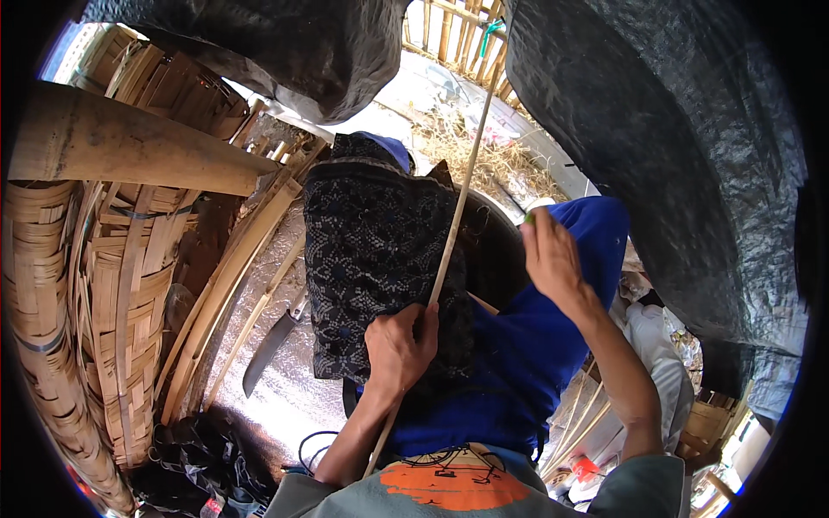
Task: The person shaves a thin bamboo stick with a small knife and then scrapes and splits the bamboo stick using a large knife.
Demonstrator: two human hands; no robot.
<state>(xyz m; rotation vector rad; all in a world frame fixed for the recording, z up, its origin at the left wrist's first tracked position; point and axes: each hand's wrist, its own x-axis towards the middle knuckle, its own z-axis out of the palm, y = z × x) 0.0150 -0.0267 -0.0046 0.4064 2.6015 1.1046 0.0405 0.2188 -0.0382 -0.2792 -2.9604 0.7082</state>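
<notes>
My left hand (401, 344) is closed round a long, thin bamboo strip (466, 184), thumb and fingers pinching it. The strip slants from beside my left forearm up past the far edge of my lap. To its right, raised above my blue-clad knee (604, 229), my right hand (553, 257) grips a slim tool (528, 218) with a green handle and a thin dark point; its exact kind is unclear. The tool is apart from the strip. A black patterned cloth (371, 250) lies over my left leg, under the strip. A broad-bladed knife (271, 347) rests on the ground left of the cloth.
Woven bamboo panels (108, 319) and a thick bamboo pole (138, 148) crowd the left side. Dark plastic sheeting (665, 164) hangs at the right and overhead. A bamboo fence (453, 33) stands at the far side. Black plastic (203, 457) lies at lower left.
</notes>
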